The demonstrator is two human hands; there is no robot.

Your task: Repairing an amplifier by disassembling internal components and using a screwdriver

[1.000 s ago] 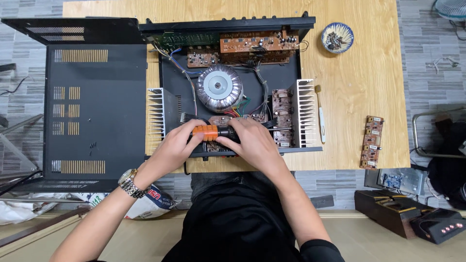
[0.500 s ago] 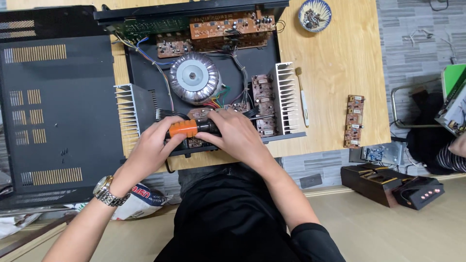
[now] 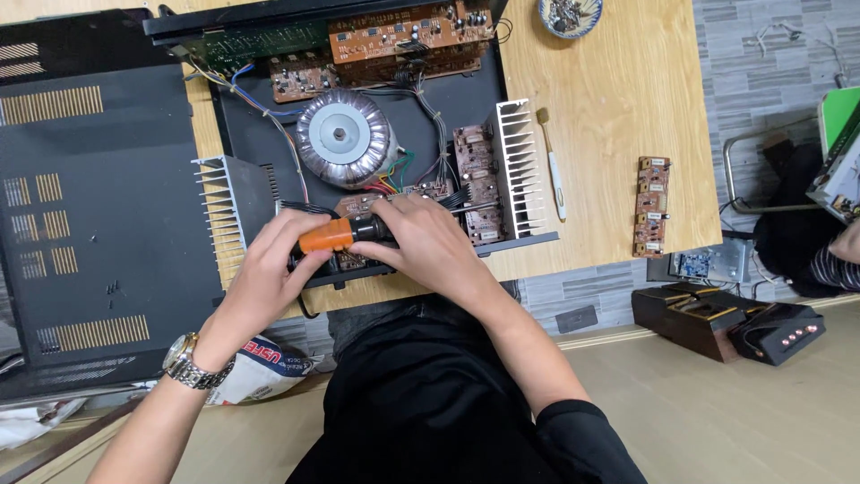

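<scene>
Screwdriver (image 3: 345, 233), orange-and-black handle, lies at near edge of open amplifier (image 3: 358, 170) on wooden table (image 3: 618, 116). Long axis runs left-right, orange end toward left hand (image 3: 269, 273), black end under right hand (image 3: 430, 246). Both hands closed around handle, touching each other; tip hidden. Amplifier holds round grey transformer (image 3: 343, 136), brown circuit boards (image 3: 408, 31), wires, finned heat sinks (image 3: 520, 166). Small bowl (image 3: 571, 15) at far edge holds small metal parts, unclear.

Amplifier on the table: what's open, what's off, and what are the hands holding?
Amplifier: open, boards and wires showing.
Cover: off, lying flat beside the amplifier.
Screwdriver: lying sideways, held in both hands over the amplifier.
Left hand: closed on the orange handle.
Right hand: closed on the black end.
Toothbrush: lying loose on the table.
Small board: out, flat on the table.
</scene>
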